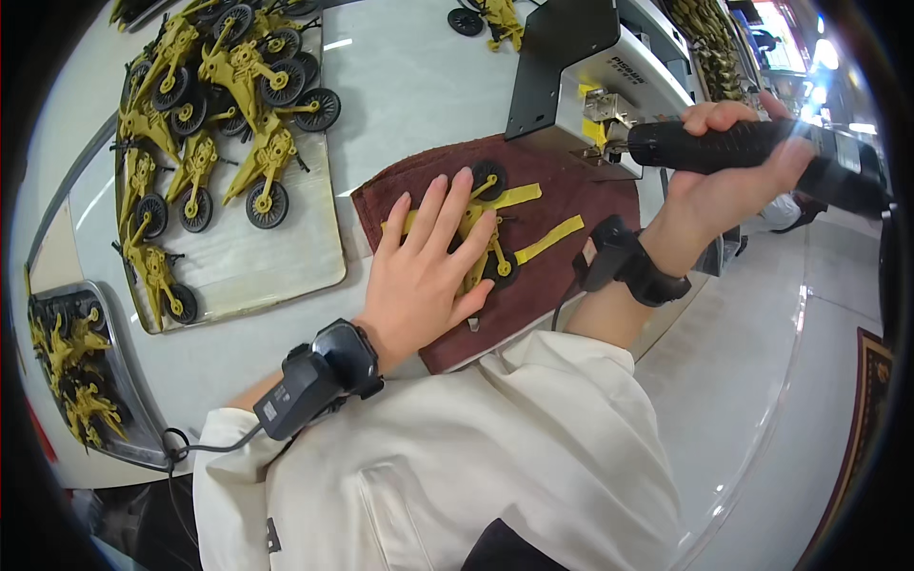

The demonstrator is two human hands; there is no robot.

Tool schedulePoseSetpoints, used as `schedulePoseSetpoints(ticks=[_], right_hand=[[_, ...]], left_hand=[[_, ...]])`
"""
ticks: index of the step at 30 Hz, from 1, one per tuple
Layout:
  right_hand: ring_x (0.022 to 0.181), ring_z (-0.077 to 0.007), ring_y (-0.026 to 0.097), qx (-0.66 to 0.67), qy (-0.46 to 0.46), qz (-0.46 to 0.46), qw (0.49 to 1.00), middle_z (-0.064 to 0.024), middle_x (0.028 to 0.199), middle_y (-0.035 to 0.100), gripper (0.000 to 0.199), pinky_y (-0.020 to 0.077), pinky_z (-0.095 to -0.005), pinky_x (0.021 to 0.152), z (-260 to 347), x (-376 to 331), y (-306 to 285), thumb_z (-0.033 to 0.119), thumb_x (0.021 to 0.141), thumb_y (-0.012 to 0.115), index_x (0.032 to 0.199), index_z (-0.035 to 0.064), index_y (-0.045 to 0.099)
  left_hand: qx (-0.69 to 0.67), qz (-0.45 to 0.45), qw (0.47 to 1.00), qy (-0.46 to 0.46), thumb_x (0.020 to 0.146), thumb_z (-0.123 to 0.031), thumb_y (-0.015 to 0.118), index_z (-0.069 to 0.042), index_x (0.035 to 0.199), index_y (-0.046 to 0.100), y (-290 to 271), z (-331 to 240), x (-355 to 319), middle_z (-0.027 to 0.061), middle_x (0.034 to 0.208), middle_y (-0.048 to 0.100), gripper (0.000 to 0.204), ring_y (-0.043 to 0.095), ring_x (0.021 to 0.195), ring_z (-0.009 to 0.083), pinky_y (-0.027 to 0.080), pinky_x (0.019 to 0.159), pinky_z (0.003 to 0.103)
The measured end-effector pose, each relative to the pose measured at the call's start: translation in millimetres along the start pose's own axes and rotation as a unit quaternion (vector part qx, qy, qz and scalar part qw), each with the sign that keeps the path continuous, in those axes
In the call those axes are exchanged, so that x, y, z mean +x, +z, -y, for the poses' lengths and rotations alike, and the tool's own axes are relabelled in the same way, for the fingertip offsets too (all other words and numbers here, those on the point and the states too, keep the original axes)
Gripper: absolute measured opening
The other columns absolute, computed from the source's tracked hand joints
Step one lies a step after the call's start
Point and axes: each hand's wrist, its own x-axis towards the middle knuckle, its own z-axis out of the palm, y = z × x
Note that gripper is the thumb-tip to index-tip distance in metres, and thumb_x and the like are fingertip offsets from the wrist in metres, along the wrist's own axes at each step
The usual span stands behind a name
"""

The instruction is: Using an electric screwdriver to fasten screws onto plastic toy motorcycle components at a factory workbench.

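My left hand (424, 271) lies flat, fingers spread, pressing a yellow toy cannon with black wheels (495, 224) onto a dark red cloth (562, 276) on the white table. Its two yellow trail legs stick out to the right of my fingers. My right hand (733, 162) is closed around the black handle of a power tool (724, 145), held above and to the right of the toy, with the tool's tip near a grey and black machine (590, 71). Both wrists wear black devices.
A white tray (286, 257) at the left holds several finished yellow cannons with black wheels. A second tray (114, 381) with more yellow parts is at the far left edge. Another cannon (490, 19) lies at the top. Tiled floor lies to the right.
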Motion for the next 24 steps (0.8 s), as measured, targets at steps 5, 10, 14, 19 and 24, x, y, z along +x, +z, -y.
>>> schedulePoseSetpoints(ticks=[5,10,14,19,24], right_hand=[[0.046,-0.0226,0.051,0.273,0.031,0.147,0.950,-0.0118,0.061,0.054,0.084,0.0444,-0.0342,0.049,20.8,-49.9,-9.2,0.072,0.077,0.048,0.118,-0.0013,0.038],[0.047,-0.0217,0.046,0.298,-0.001,0.216,0.930,-0.0092,0.062,0.049,0.089,0.0397,-0.0386,0.052,25.3,-89.9,18.6,0.078,0.074,0.045,0.121,0.0019,0.039],[0.049,-0.0237,0.049,0.306,0.010,0.235,0.922,-0.0109,0.065,0.051,0.092,0.0409,-0.0387,0.054,15.3,-93.2,24.8,0.079,0.073,0.043,0.122,0.0016,0.036],[0.050,-0.0225,0.051,0.261,0.014,0.231,0.937,-0.0103,0.066,0.053,0.087,0.0424,-0.0367,0.052,-3.1,-100.2,32.5,0.076,0.077,0.041,0.121,0.0012,0.036],[0.048,-0.0218,0.051,0.207,0.077,0.245,0.944,-0.0094,0.067,0.054,0.079,0.0430,-0.0336,0.049,-4.3,-98.6,36.8,0.072,0.076,0.050,0.114,0.0034,0.042]], left_hand=[[-0.012,0.000,1.000,0.007,0.074,-0.038,0.067,-0.014,0.129,0.048,-0.6,1.4,1.0,0.0185,0.146,0.025,0.063,0.028,0.132,0.0355,0.025,0.105,0.049],[-0.008,-0.005,1.000,0.002,0.073,-0.037,0.068,-0.014,0.125,0.050,-3.9,2.6,-2.5,0.0176,0.146,0.025,0.060,0.029,0.132,0.0343,0.025,0.104,0.049],[-0.017,-0.007,1.000,0.002,0.072,-0.036,0.068,-0.014,0.120,0.052,-1.3,2.7,-2.2,0.0170,0.146,0.027,0.055,0.030,0.132,0.0331,0.026,0.104,0.049],[-0.034,-0.004,0.999,-0.003,0.074,-0.039,0.067,-0.012,0.111,0.055,1.8,3.7,-2.1,0.0177,0.147,0.025,0.047,0.027,0.133,0.0352,0.024,0.104,0.052],[-0.032,-0.014,0.999,0.005,0.073,-0.040,0.067,-0.012,0.106,0.057,0.3,2.0,0.6,0.0173,0.146,0.026,0.044,0.029,0.132,0.0352,0.024,0.104,0.052]])
